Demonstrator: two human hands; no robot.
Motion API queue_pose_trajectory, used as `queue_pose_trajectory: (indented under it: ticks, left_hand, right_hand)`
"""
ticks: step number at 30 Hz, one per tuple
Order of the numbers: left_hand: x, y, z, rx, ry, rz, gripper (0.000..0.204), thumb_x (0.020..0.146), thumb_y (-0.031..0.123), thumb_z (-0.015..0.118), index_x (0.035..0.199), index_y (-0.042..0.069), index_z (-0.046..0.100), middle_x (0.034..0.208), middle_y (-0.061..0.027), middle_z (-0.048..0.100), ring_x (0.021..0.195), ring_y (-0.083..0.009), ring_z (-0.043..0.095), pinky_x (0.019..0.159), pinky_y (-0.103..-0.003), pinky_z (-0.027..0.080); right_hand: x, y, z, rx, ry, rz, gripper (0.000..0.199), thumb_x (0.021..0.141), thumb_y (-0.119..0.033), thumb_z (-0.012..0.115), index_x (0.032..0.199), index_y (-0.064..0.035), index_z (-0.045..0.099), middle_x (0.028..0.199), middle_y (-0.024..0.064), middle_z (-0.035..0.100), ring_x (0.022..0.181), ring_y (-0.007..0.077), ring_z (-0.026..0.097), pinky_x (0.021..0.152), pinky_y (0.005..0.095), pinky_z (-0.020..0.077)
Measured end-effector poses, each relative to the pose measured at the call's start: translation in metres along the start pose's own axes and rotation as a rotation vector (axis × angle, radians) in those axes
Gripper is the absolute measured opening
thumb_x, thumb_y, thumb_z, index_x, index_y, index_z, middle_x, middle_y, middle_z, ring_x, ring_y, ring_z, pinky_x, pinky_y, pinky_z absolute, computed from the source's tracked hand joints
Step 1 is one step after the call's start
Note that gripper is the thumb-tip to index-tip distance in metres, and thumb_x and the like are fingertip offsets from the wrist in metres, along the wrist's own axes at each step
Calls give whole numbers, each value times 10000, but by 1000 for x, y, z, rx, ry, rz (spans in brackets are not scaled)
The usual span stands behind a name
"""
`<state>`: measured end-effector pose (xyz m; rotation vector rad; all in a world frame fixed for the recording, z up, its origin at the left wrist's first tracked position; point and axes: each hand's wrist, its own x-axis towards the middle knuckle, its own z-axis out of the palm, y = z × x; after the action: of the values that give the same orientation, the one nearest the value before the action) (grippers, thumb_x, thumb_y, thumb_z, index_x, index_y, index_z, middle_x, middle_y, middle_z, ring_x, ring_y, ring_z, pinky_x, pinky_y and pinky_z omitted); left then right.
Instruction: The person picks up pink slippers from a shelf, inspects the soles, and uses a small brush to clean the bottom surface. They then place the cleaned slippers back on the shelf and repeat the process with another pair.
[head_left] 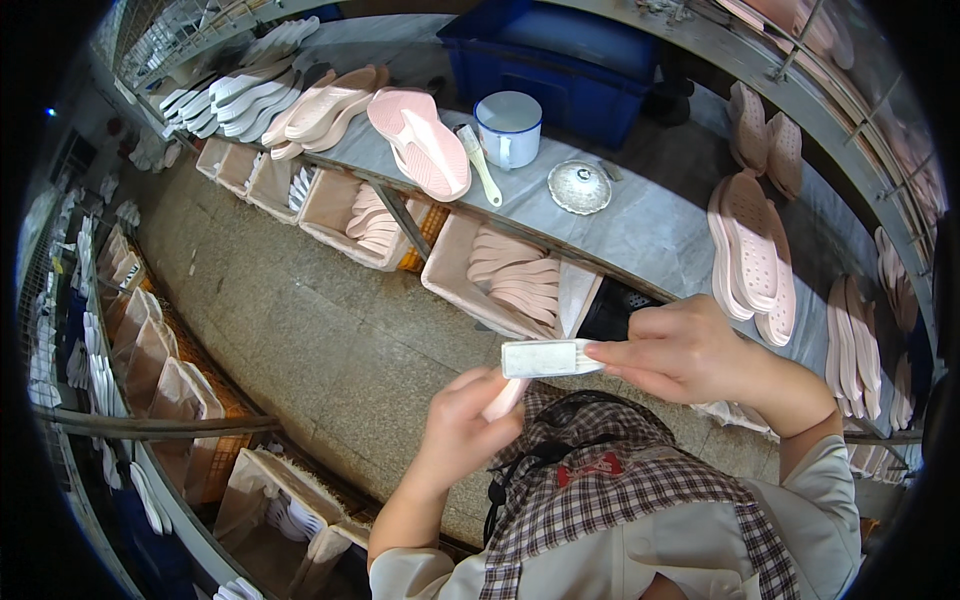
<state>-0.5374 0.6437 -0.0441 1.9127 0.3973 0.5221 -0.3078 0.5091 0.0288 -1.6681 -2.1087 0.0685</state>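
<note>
In front of my apron, my left hand is closed on a pale pink strip-like piece. Just above it lies a small white block with a flat rectangular face. My right hand pinches that block's right end between thumb and fingers. The two pieces touch or overlap, and I cannot tell if they are joined. On the bench beyond are a pink thong slipper, a pale-handled flat brush, a white enamel mug with a blue rim and a patterned lid.
A grey marbled bench runs across. White soles and pink soles are stacked at its left, perforated pink soles at its right. A blue crate stands behind. Lined baskets of pink pieces sit below; a shelf rack stands left.
</note>
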Motion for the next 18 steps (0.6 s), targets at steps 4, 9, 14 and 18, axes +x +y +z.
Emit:
queue_pose_trajectory:
  ticks: [4, 9, 14, 18]
  left_hand:
    - [0, 0, 4, 50, 51, 23, 395, 681, 5, 648, 1075, -13, 634, 752, -111, 566, 661, -226, 570, 594, -309, 456]
    - [-2, -2, 8, 61, 72, 8, 361, 675, 18, 665, 1033, -16, 641, 718, -114, 542, 618, -232, 553, 555, -318, 443]
    - [-5, 1, 1, 155, 249, 256, 194, 605, 14, 681, 785, -15, 615, 637, -60, 444, 545, -170, 440, 494, -283, 355]
    - [-10, 5, -10, 169, 385, 308, 155, 581, 9, 670, 695, 0, 566, 616, -54, 413, 526, -163, 397, 482, -287, 331]
  right_hand:
    - [0, 2, 7, -90, 68, 35, 299, 757, -194, 700, 1054, -158, 690, 591, -10, 454, 450, 148, 495, 377, 291, 377]
    - [-3, 10, 15, -38, 9, 124, 246, 806, -207, 664, 1045, -154, 691, 625, 25, 532, 490, 189, 540, 424, 320, 418]
    - [13, 61, 40, 683, 174, 602, 222, 890, -178, 627, 1088, -85, 659, 631, -30, 538, 491, 65, 443, 449, 225, 341]
    - [15, 93, 48, 1139, 203, 950, 239, 895, -155, 594, 1112, -72, 540, 662, -36, 517, 478, 36, 387, 403, 196, 270]
